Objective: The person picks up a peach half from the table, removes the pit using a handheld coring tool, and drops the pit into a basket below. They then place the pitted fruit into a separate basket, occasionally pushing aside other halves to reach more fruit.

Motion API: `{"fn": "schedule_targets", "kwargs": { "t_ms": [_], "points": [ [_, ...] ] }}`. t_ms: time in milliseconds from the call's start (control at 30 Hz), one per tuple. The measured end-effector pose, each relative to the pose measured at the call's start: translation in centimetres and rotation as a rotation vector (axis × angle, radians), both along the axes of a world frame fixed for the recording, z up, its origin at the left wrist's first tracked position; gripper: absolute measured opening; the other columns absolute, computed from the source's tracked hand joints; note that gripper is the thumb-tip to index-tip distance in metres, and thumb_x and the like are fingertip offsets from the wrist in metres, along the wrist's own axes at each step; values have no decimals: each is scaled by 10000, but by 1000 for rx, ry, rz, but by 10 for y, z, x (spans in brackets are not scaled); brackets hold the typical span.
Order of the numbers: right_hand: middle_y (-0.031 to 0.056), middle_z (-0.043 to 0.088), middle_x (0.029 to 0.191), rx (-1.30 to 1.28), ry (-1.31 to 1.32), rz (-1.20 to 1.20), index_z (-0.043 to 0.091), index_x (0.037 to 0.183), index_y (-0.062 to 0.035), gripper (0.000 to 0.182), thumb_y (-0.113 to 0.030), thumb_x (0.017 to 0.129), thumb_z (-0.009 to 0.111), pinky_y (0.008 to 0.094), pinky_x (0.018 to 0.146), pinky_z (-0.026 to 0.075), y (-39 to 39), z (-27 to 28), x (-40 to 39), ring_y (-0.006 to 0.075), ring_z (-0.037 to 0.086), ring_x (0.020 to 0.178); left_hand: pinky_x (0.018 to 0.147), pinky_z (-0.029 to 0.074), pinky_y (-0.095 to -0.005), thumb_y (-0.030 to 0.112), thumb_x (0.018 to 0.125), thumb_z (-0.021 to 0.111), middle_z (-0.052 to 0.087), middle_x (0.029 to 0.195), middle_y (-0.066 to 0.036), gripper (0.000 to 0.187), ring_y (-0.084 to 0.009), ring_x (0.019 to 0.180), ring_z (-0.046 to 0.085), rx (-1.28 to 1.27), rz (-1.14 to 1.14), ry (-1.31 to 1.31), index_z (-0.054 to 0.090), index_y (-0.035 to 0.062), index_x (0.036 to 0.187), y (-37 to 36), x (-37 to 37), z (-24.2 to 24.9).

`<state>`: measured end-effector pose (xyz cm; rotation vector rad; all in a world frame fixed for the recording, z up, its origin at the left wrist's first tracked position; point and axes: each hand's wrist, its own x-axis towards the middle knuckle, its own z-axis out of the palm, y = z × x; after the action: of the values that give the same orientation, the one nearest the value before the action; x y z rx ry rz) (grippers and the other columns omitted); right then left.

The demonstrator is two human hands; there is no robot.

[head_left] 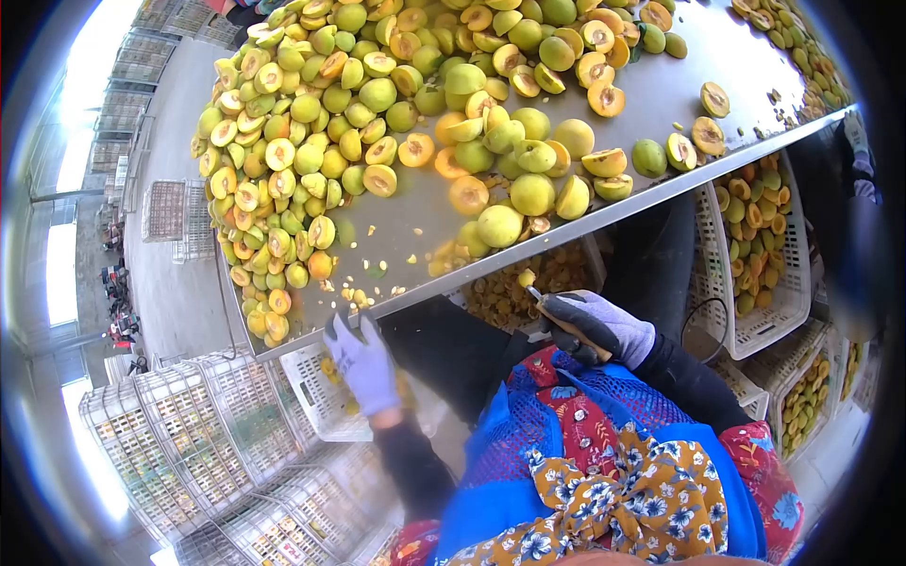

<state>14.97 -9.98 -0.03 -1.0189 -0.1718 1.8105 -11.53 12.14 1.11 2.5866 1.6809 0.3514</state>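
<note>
My left hand [363, 366], in a pale lavender glove, hangs at the table's front edge above a white plastic crate [326, 429]. Its fingers are apart and it holds nothing that I can see. My right hand [604, 324], in a lavender and dark glove, is closed around a small pitting tool with a wooden handle [593, 353]. A metal shaft sticks out past the fingers, with a small yellow piece of fruit [527, 278] at its tip. Halved yellow-green peaches [377, 179] and whole-looking ones [499, 226] lie heaped on the metal table [377, 236] in front of me.
Under the table stands a crate of orange-yellow fruit pieces [524, 292]. To the right, a white crate [797, 302] holds more halves. Stacked crates [189, 424] fill the lower left. Another person's gloved hand [856, 137] shows at the far right. Small bits lie along the table edge.
</note>
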Motion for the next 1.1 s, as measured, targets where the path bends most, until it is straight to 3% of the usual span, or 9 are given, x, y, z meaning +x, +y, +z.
{"fn": "schedule_targets", "kwargs": {
  "t_ms": [100,233,467,600,767,900,967,1033,1100],
  "points": [
    [-22,543,648,121,-168,31,623,938,-32,405,-424,1000,543,217,453,401,-1,-19,-7,47,509,503,958,444,-480,293,952,591,578,1213,-247,357,-412,1151,520,-164,-150,-177,619,10,1168,20,90,15],
    [-21,554,672,123,-230,33,616,965,-37,370,-402,998,564,213,460,400,-5,-8,-3,41,504,510,906,481,-449,312,887,672,637,965,-199,399,-374,1008,600,56,-443,-46,599,-26,1087,51,177,-72],
    [71,592,687,176,-614,-93,573,1056,-39,319,-354,1013,542,338,518,465,-3,5,-5,169,587,548,470,484,-234,189,862,749,616,846,-67,396,-131,569,587,-988,-126,-765,493,30,1119,36,170,-16],
    [230,624,733,340,-1059,-91,523,1086,-15,264,-263,998,543,495,605,480,12,17,-11,388,642,646,599,571,-297,221,955,625,606,1075,-135,433,-203,805,665,-1353,-96,-1117,471,7,1298,-8,137,7],
    [236,604,677,300,-1282,-7,498,1063,9,272,-246,984,555,521,570,457,22,31,-23,429,621,647,896,561,-406,316,1008,555,606,1144,-130,434,-245,1049,638,-1713,-28,-1451,466,2,1294,-52,126,6],
    [234,597,665,261,-1313,48,496,1084,34,285,-226,985,555,529,558,442,18,34,-26,436,615,641,922,525,-387,311,996,583,612,1122,-130,398,-256,1065,628,-637,-706,-682,480,6,1230,-74,122,25],
    [224,595,647,278,-1354,36,489,1045,29,276,-233,985,553,515,538,452,17,32,-31,422,618,619,870,519,-396,219,872,735,614,1114,-154,535,-279,995,636,-1132,-261,-1142,463,-8,1274,-80,120,7],
    [208,589,612,313,-1417,0,479,993,11,265,-245,984,548,489,506,466,16,25,-37,396,622,568,834,524,-407,223,834,775,612,1108,-174,589,-292,954,637,-555,-558,-688,465,-10,1278,-77,116,-3],
    [209,594,615,315,-1415,1,478,993,17,269,-242,981,549,486,509,474,16,26,-40,394,630,575,826,525,-405,225,849,762,607,1100,-189,555,-303,932,633,-544,-555,-660,480,-6,1268,-83,116,4]
  ]
}}
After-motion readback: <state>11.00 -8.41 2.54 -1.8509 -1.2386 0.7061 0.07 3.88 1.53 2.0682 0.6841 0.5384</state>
